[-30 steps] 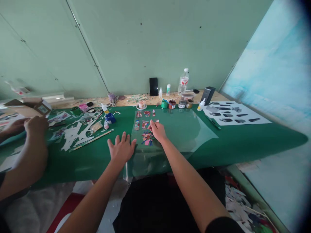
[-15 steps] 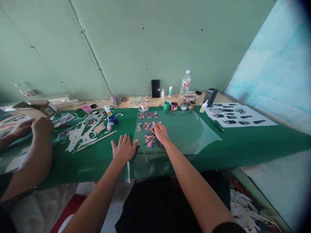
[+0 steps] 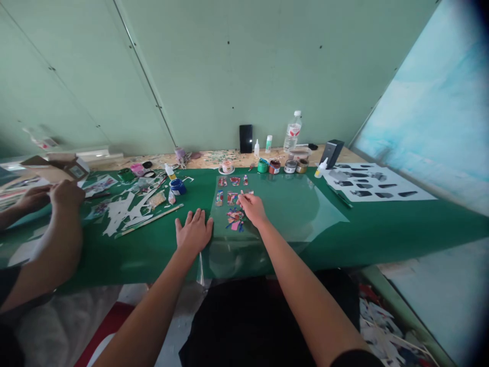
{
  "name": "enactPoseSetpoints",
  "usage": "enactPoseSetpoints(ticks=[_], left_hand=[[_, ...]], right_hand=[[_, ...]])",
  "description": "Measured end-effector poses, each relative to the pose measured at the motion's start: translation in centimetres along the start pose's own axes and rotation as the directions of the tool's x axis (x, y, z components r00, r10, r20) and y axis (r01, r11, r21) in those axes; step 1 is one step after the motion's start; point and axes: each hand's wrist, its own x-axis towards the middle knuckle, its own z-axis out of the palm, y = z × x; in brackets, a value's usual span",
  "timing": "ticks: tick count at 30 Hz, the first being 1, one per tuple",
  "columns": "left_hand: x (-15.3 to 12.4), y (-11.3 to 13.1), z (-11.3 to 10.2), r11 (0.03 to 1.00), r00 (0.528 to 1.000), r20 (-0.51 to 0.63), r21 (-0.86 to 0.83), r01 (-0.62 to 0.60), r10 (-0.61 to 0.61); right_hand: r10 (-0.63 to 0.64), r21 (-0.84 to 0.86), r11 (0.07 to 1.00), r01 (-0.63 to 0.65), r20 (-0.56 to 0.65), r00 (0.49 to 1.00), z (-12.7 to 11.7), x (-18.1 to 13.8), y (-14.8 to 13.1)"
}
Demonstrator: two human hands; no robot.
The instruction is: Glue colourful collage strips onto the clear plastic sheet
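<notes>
My left hand (image 3: pixel 194 232) lies flat on the green table cover (image 3: pixel 153 255), fingers spread, beside the left edge of a clear plastic sheet (image 3: pixel 282 214). Over the sheet, my right hand (image 3: pixel 252 208) is closed in a pinch; whatever sits between thumb and finger is too small to make out. Its fingertips are at the right side of a patterned reddish piece (image 3: pixel 231 198), one of several small colourful pieces laid in rows. Just below them is a loose heap of pink, blue and orange scraps (image 3: pixel 235 220).
Paint jars (image 3: pixel 274 166) line the back, near a water bottle (image 3: pixel 293 131) and a phone (image 3: pixel 246 138). A blue paint jar (image 3: pixel 178 187), brush (image 3: pixel 151 220) and white paper strips (image 3: pixel 118 214) lie left. Another person's hands (image 3: pixel 64 196) work far left. A printed sheet (image 3: pixel 382 183) lies right.
My left hand's thumb has drawn in closer to its fingers, and the hand has shifted slightly left. My right hand stays pinched at nearly the same spot. The view has shifted slightly.
</notes>
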Motion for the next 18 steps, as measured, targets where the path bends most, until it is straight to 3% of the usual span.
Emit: enactPoseSetpoints(ticks=[2,7,13,18], left_hand=[[-0.1,0.1,-0.1,1.0,1.0,-0.019,-0.006,-0.006,0.006],[-0.6,1.4,0.3,0.978,0.979,-0.022,-0.041,-0.203,0.202],[-0.5,2.0,0.6,0.989,0.988,-0.08,-0.061,-0.134,0.129],[-0.4,2.3,0.3,0.965,0.964,-0.112,-0.076,-0.251,0.242]], right_hand=[[0.0,0.028,1.0,0.0,-0.014,1.0,0.0,0.0,0.0],[0.001,0.102,0.995,-0.002,0.003,1.0,-0.1,0.0,0.2],[0.028,0.223,0.974,-0.037,0.046,0.999,0.0,0.2,0.8],[0.089,0.334,0.938,-0.096,0.034,0.995,0.0,0.4,0.6]])
